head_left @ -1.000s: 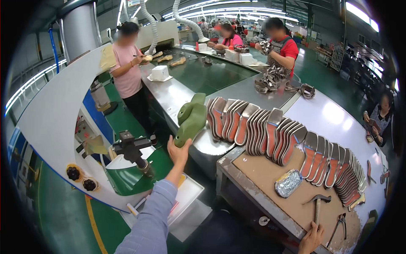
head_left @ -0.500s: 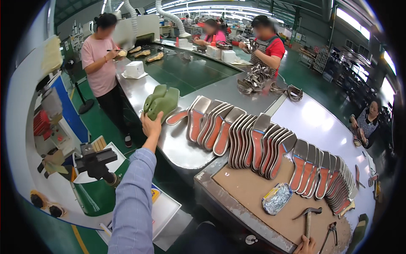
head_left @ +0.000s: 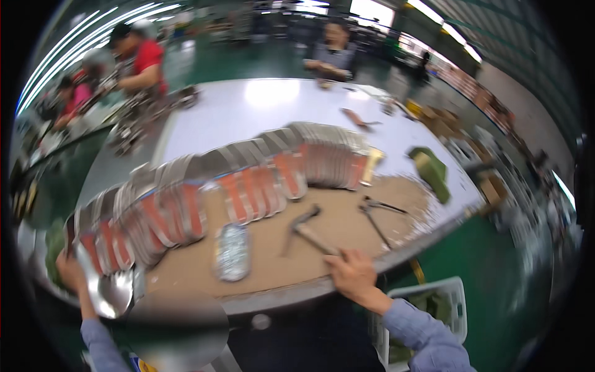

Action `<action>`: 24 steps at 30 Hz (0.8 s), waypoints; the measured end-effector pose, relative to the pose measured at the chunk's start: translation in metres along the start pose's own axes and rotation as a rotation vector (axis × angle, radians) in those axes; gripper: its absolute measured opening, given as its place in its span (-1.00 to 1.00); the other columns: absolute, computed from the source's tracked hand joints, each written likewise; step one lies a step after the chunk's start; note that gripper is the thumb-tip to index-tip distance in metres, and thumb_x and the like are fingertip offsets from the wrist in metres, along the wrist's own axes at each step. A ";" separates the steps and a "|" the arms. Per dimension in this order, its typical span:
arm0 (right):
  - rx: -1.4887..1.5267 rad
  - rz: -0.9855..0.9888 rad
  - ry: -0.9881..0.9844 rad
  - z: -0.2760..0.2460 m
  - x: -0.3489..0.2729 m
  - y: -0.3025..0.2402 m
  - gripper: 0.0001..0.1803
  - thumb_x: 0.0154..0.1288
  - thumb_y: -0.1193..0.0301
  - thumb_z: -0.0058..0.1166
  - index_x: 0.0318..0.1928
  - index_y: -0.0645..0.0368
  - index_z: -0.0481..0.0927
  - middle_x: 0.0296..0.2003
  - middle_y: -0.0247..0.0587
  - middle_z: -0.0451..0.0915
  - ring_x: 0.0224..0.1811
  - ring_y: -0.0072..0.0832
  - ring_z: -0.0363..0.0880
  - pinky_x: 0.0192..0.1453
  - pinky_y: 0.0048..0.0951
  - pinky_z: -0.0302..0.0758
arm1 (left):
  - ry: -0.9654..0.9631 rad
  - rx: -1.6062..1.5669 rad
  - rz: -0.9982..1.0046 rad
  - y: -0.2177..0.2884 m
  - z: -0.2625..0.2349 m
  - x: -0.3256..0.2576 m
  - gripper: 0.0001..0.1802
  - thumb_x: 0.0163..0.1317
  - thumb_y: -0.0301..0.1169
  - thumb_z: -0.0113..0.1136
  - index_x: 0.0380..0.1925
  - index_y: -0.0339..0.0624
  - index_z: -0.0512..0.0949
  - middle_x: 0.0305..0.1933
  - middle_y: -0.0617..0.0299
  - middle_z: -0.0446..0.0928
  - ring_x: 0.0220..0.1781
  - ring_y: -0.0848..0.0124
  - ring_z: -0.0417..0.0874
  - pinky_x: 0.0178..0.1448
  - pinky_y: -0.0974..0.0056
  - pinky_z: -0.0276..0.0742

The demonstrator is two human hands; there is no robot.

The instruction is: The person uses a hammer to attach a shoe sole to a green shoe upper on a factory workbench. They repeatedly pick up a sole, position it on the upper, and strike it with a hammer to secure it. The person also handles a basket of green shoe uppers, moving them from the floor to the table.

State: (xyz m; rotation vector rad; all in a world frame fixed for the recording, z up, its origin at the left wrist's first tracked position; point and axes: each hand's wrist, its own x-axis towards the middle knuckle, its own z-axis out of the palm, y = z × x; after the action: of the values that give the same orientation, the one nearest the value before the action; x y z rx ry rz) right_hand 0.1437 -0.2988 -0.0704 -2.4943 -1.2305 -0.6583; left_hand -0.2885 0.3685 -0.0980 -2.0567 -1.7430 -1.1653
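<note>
At the far left, my left hand is closed against a green shoe last, its fingers partly hidden and blurred. My right hand has its fingers round the handle end of a hammer, whose head lies on the brown board. Pincers lie spread to the right of the hammer. On its left is a foil-covered block. Behind these tools runs a long curved row of red and grey insoles, standing packed side by side.
Another green last rests on the white tabletop at right. Below the table edge stands a white crate holding green pieces. A person in red works at far left, another person across the table. Metallic pieces lie heaped at left.
The view has swung to the right, so the lasts and my left hand now sit at the far left edge. My right hand stays at the hammer handle.
</note>
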 end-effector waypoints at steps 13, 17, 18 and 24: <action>0.674 0.365 -0.012 -0.038 -0.008 0.092 -0.56 0.32 0.28 0.21 0.12 0.27 0.57 -0.02 0.12 0.63 0.01 0.00 0.63 0.14 -0.05 0.54 | -0.177 -1.458 -0.548 0.158 -0.072 -0.094 -0.40 0.42 -0.16 0.20 0.32 -0.28 0.36 0.23 0.06 0.53 0.06 0.15 0.63 0.17 0.04 0.55; 0.231 0.656 0.439 -0.059 0.004 0.285 -0.49 0.29 0.22 0.24 0.15 0.26 0.55 0.07 0.10 0.59 0.17 -0.07 0.55 0.30 -0.19 0.43 | -0.737 -1.631 -0.596 0.198 -0.137 -0.184 -0.21 0.37 -0.33 0.26 0.50 -0.22 0.11 0.36 0.04 0.41 0.30 0.00 0.52 0.35 -0.04 0.50; 0.021 0.781 0.511 -0.060 -0.010 0.348 -0.42 0.31 0.17 0.22 0.24 0.21 0.50 0.13 0.08 0.57 0.20 -0.06 0.53 0.31 -0.18 0.43 | -0.743 -1.631 -0.631 0.245 -0.162 -0.206 -0.24 0.38 -0.38 0.23 0.50 -0.21 0.11 0.36 0.01 0.41 0.28 0.01 0.53 0.33 -0.07 0.51; -0.036 1.151 0.016 -0.063 -0.055 0.496 -0.02 0.03 -0.14 0.28 0.47 -0.12 0.32 0.15 0.12 0.53 0.23 0.03 0.49 0.33 0.00 0.40 | -1.001 -1.474 -0.418 0.329 -0.222 -0.246 -0.30 0.37 -0.43 0.15 0.47 -0.25 0.14 0.33 -0.08 0.40 0.25 0.01 0.55 0.32 -0.10 0.50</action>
State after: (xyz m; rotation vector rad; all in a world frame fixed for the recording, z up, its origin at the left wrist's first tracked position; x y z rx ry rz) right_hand 0.4949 -0.6594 -0.0697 -2.6326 0.3230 -0.3524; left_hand -0.0844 -0.0425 -0.0082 -3.7127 -1.8656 -2.2379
